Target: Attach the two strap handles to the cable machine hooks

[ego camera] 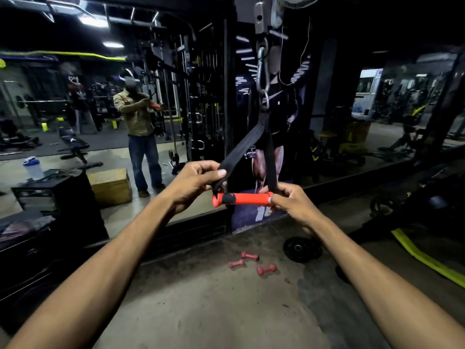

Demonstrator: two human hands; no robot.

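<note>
We face a wall mirror (75, 137) that fills the left of the view, showing a person in a tan shirt and jeans with arms raised toward a cable rack; beside it stands a dark poster panel (276, 137) with a figure printed on it; under us spreads the bare concrete floor (214, 311); at the far left a black box (57, 195) carries a shaker bottle (34, 168), with a wooden plyo box (110, 186) just beside it; on the right a yellow strip (425, 258) lies across the floor; a black weight plate (302, 249) lies flat near the panel's foot, and three small pink dumbbells (251, 263) lie scattered near it; in front of the panel hangs the strap handle (245, 199), its black webbing rising in a triangle to a metal ring that sits in the carabiner hook (262, 69) hanging from the machine's overhead fitting, so this handle is already hooked on; our left hand (196, 183) pinches the left run of webbing just above the orange grip, thumb and fingers closed on the strap; our right hand (292, 202) is closed on the right end of the orange grip, fingertips wrapped over its cap where the other run of webbing enters; the bar sits roughly level between the two hands.
</note>
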